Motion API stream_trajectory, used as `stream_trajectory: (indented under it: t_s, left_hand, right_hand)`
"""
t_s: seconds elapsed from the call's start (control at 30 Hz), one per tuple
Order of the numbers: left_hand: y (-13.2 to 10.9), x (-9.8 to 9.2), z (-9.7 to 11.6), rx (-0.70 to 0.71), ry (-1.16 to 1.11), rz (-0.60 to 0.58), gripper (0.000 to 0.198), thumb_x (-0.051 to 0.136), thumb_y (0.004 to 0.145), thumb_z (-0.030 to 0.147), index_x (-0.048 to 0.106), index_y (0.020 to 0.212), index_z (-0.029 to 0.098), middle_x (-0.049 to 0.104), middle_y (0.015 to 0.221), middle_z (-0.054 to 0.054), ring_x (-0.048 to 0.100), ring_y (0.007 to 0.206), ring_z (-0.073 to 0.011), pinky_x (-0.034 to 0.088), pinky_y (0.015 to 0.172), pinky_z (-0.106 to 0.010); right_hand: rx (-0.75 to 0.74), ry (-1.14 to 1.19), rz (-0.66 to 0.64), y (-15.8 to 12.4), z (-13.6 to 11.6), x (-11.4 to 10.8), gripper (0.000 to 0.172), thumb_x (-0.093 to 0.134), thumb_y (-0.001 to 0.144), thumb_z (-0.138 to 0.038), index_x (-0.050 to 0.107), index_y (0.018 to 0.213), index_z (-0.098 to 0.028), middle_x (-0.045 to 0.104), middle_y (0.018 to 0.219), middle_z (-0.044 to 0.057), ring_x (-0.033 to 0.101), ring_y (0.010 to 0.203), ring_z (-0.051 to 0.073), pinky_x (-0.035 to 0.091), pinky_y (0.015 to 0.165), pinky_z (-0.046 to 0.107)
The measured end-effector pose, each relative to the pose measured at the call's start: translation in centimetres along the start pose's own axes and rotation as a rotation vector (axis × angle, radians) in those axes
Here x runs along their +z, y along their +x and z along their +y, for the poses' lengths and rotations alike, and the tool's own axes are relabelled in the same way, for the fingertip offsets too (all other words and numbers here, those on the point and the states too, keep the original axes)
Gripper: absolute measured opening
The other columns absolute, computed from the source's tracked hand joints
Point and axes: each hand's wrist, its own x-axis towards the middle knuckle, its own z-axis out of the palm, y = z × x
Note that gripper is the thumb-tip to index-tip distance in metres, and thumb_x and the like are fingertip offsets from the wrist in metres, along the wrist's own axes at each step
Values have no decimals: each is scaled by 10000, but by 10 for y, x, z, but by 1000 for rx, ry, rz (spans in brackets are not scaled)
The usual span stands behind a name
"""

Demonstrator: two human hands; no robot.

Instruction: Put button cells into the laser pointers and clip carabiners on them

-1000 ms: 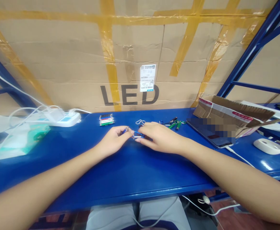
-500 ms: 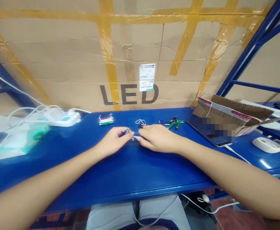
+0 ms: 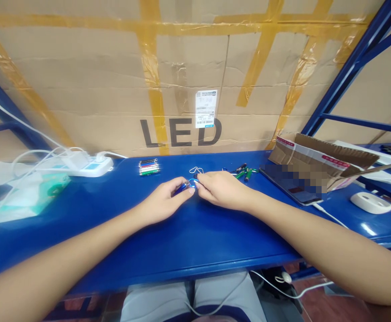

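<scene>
In the middle of the blue table [image 3: 168,250], my left hand [image 3: 163,199] is closed on a small blue metal tube [image 3: 179,188] with a silvery end. My right hand [image 3: 224,190] pinches a blue carabiner clip [image 3: 193,180], whose loop reaches toward the tube's end. Fingertips of both hands almost meet there; whether clip and tube are linked is too small to tell. Just behind my right hand lies a silvery clip loop [image 3: 195,170]. A pile of green and dark tubes [image 3: 245,172] with clips is farther right.
Thin coloured tubes [image 3: 149,167] lie in a neat row at the back left. A white power strip [image 3: 93,166] and a green-white packet [image 3: 31,197] are on the left. Rightward are a phone [image 3: 282,183] on a cable, an opened cardboard box [image 3: 329,156] and a white mouse [image 3: 371,202].
My left hand has shifted slightly right, closer to my right fingertips, with the blue tube. The clip's loop now shows as a curve between the hands.
</scene>
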Motion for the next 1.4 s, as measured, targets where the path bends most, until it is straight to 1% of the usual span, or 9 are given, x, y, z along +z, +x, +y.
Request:
stream_trajectory:
  t_s: [0.2, 0.4, 0.7, 0.8, 0.87, 0.97, 1.07, 1.2, 1.4]
  left_hand:
    - [-4, 5, -5, 19, -147, -169, 243, 476, 986, 426, 502, 912, 196, 512, 766, 27, 435, 636, -100, 394, 605, -243]
    - [-1, 5, 0, 13, -262, -213, 285, 436, 1009, 430, 518, 913, 174, 594, 812, -5, 450, 605, -87, 399, 604, -252]
    - [5, 1, -3, -107, -399, -125, 313, 507, 967, 473, 546, 953, 162, 665, 807, -25, 484, 560, -84, 392, 552, -243]
    - [8, -2, -9, -95, -311, -56, 328, 551, 937, 473, 583, 1032, 160, 684, 863, -41, 521, 595, -99, 444, 588, -262]
    - [10, -5, -15, -79, -225, 14, 351, 619, 892, 443, 594, 1109, 169, 701, 955, -64, 601, 719, -134, 503, 696, -298]
    - [14, -11, -26, -21, -58, 124, 362, 675, 836, 392, 620, 1118, 173, 698, 1095, -95, 645, 988, -200, 506, 917, -370]
    - [18, -22, -34, 12, 133, 214, 307, 631, 855, 377, 647, 1086, 177, 708, 1113, -96, 652, 1029, -220, 497, 955, -392]
    - [22, -44, -38, 62, 434, 294, 271, 596, 883, 433, 731, 836, 203, 741, 1011, -70, 654, 1003, -240, 481, 929, -374]
    - [23, -67, -36, -14, 577, 377, 446, 550, 898, 515, 712, 601, 225, 758, 938, -39, 679, 942, -235, 474, 881, -337]
  right_hand:
    - [56, -34, 51, 0, 0, -1, 291, 335, 1036, -304, 547, 901, -158, 688, 871, 95, 603, 744, 192, 312, 640, 288]
    - [-10, -53, 83, -1, -2, 3, 338, 296, 1050, -333, 549, 916, -154, 686, 883, 102, 596, 760, 191, 341, 665, 288]
    - [27, 16, 50, -2, 4, -2, 298, 328, 1047, -347, 532, 920, -170, 677, 893, 85, 602, 767, 190, 344, 659, 280]
    - [-9, 109, 18, -3, 9, -3, 303, 321, 1052, -384, 514, 930, -184, 667, 876, 65, 593, 743, 182, 341, 641, 269]
    - [0, 147, -10, -3, 12, -4, 302, 315, 1052, -395, 507, 936, -192, 664, 880, 60, 589, 734, 180, 335, 629, 264]
    - [106, 180, -3, -2, 20, -6, 304, 315, 1046, -400, 502, 914, -200, 663, 876, 57, 581, 729, 180, 333, 633, 264]
    - [257, 235, 55, 2, 32, -8, 336, 316, 1035, -404, 510, 853, -199, 664, 855, 58, 577, 740, 179, 345, 655, 266]
    - [479, 309, 93, 4, 56, -11, 402, 300, 1009, -378, 537, 746, -189, 671, 805, 68, 563, 705, 175, 340, 603, 264]
    - [715, 160, -26, 2, 97, -16, 311, 422, 899, -318, 663, 784, -158, 707, 835, 110, 599, 725, 211, 358, 593, 295]
